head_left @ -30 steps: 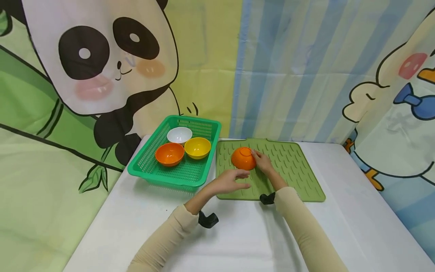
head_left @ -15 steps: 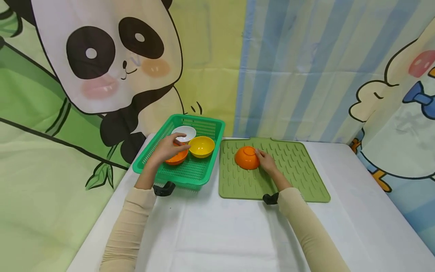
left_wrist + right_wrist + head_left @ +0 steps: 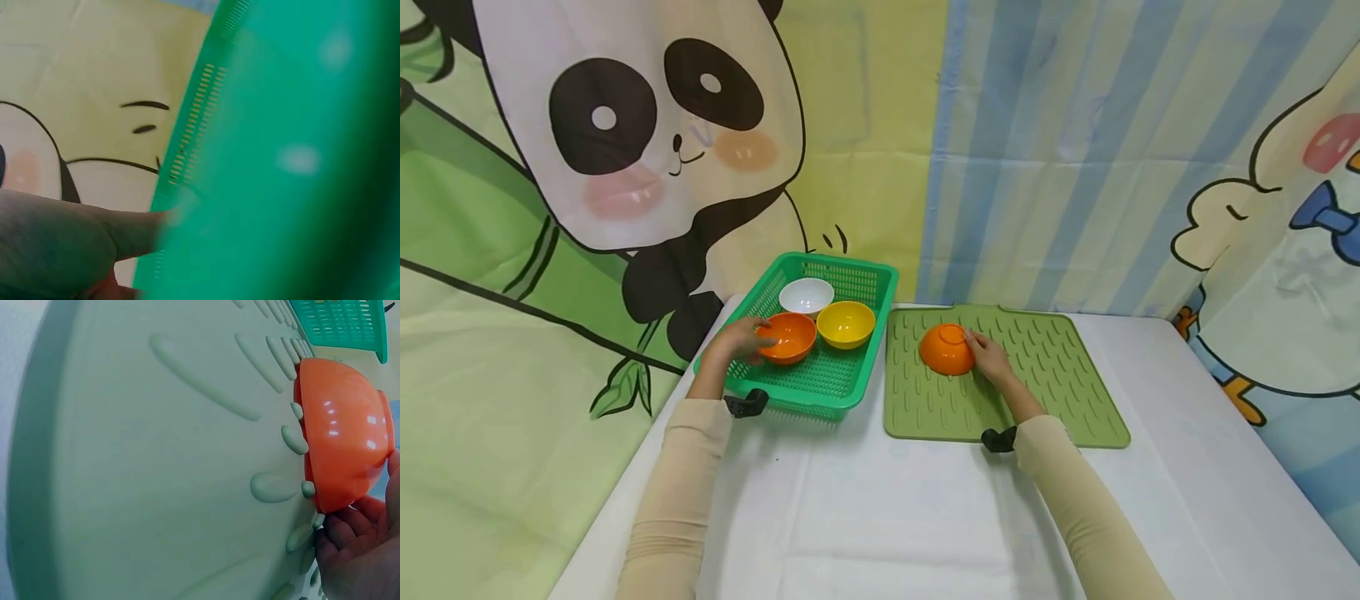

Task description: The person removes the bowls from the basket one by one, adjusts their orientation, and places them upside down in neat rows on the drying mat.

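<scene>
On the green drying mat (image 3: 917, 408) an orange bowl (image 3: 947, 350) lies upside down. My right hand (image 3: 989, 360) holds it from the right, thumb by its foot and fingers at its rim, as the right wrist view shows on the bowl (image 3: 344, 434). Over the left side of the green basket (image 3: 820, 404) is my left hand (image 3: 735, 342); its fingertips overlap the left rim of a second orange bowl (image 3: 790, 339), which sits upright there. The left wrist view has the basket wall (image 3: 250, 187) filling most of it, with the thumb (image 3: 137, 230) beside it.
A white bowl (image 3: 806, 295) and a yellow bowl (image 3: 846, 325) stand upright in the basket, close around the orange one. Basket and mat are side by side at the back of the white table (image 3: 880, 508), before a printed curtain (image 3: 1045, 150).
My left hand has gone from near the mat across to the basket, then down to the left side of the orange bowl there. The right hand stays on the upturned bowl.
</scene>
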`<state>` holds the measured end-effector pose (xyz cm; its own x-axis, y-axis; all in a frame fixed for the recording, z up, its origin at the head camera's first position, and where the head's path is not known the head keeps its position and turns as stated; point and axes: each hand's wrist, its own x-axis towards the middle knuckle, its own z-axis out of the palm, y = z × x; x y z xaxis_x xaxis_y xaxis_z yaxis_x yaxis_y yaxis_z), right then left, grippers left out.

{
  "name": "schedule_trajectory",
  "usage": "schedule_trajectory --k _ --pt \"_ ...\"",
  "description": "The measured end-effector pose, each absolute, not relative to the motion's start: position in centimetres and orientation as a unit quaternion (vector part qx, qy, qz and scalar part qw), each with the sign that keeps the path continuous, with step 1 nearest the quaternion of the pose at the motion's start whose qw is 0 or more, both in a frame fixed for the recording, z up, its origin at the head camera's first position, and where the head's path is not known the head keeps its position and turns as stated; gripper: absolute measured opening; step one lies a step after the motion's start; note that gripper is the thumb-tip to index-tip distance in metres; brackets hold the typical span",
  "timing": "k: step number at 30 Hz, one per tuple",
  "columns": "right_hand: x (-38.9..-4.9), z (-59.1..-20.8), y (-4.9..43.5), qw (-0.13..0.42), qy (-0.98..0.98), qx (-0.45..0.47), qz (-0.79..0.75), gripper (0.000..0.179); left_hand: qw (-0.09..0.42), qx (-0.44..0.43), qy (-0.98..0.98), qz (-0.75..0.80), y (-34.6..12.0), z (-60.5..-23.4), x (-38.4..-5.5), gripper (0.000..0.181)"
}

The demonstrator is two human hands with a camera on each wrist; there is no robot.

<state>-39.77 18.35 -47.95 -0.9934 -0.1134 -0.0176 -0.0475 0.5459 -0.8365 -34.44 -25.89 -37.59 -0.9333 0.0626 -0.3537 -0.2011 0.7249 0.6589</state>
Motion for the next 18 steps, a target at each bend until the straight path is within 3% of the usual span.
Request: schedule_trajectory --k 18 --pt "-39.7 -47.7 18.3 0.043 0.873 -0.039 -0.484 0.064 0.241 -0.033 0.824 0.512 -27.7 -41.1 -35.5 0.06"
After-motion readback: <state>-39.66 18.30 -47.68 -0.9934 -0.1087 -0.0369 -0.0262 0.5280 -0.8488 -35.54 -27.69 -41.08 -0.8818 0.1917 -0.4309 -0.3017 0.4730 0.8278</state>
